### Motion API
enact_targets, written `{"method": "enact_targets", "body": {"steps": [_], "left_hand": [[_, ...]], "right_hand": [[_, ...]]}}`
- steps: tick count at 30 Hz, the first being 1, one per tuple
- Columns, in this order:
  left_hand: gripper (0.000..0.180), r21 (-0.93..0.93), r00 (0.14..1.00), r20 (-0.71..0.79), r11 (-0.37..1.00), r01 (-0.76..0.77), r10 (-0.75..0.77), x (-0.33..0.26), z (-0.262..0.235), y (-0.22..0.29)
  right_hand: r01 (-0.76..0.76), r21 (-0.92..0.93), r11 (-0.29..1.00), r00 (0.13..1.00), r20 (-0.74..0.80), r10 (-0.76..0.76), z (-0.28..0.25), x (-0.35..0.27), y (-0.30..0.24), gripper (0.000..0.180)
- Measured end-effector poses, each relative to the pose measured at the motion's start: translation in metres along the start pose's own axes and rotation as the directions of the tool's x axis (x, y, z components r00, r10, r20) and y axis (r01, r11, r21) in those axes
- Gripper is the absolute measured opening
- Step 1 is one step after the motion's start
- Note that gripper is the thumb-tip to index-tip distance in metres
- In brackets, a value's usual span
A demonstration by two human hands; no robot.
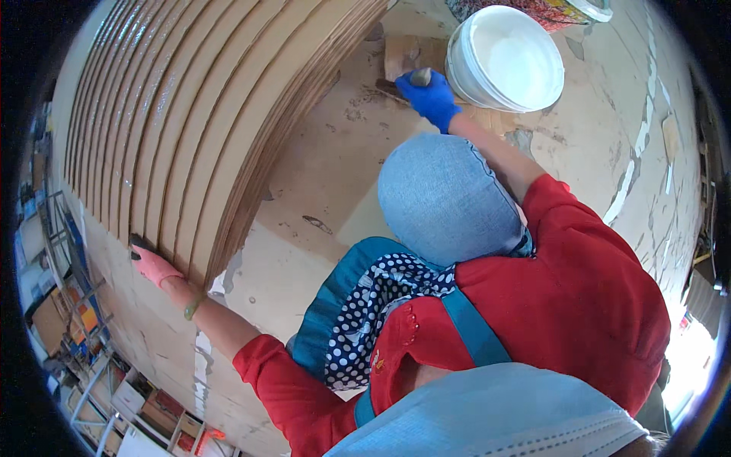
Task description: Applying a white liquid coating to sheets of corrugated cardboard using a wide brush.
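Prob. mid-job: fanned cardboard sheets (pixel 198 114) on floor (pixel 343 175), upper L. Far-L strips (pixel 148 114) wet-glossy, so likely done; nearer-R strips (pixel 232 129) matte, so likely left; exact count unclear. Blue-gloved R hand (pixel 431 99) closed round what looks like a brush (pixel 420 77), beside white bucket (pixel 461 76). Pink-gloved L hand (pixel 158 266) at sheets' lower ends; can't tell if pinching.

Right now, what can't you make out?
In the head view:
Tool: working end partly hidden by the right hand.
Cardboard stack: far end cut off by the upper edge.
Patterned container: also cut off there.
White bucket: fill level unclear, white on white.
Left-rim clutter: too small to identify.
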State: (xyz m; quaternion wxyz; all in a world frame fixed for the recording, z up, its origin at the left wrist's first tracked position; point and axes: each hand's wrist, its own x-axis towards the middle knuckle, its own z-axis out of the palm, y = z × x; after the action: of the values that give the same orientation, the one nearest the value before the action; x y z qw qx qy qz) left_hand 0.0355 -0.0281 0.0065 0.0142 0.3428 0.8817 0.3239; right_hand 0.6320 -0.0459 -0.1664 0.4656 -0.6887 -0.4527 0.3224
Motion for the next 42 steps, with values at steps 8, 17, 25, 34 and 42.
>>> {"method": "enact_targets", "body": {"steps": [8,17,25,34,42], "left_hand": [[0.064,-0.023,1.0,0.002,1.0,-0.003,0.003,0.006,-0.004,-0.007],[0.062,-0.008,0.998,0.052,0.999,-0.042,0.042,-0.002,-0.012,0.004],[0.064,0.183,0.985,0.001,0.969,-0.168,0.17,0.009,-0.015,-0.013],[0.064,-0.002,1.0,0.007,1.0,-0.002,0.002,0.001,-0.014,0.003],[0.06,0.058,0.998,0.038,0.997,-0.05,0.048,0.013,-0.012,-0.014]], "right_hand": [[0.35,0.144,0.926,0.933,0.039,-0.358,-0.145,-0.013,-0.15,0.021],[-0.142,0.101,0.985,0.976,-0.15,0.157,-0.239,0.047,-0.043,0.021],[-0.186,0.066,0.98,0.974,-0.118,0.193,-0.217,0.064,-0.006,0.021],[-0.262,-0.035,0.965,0.963,-0.073,0.259,-0.213,0.067,0.007,0.025],[-0.253,-0.157,0.954,0.96,-0.159,0.229,-0.199,0.05,-0.029,0.021]]}}
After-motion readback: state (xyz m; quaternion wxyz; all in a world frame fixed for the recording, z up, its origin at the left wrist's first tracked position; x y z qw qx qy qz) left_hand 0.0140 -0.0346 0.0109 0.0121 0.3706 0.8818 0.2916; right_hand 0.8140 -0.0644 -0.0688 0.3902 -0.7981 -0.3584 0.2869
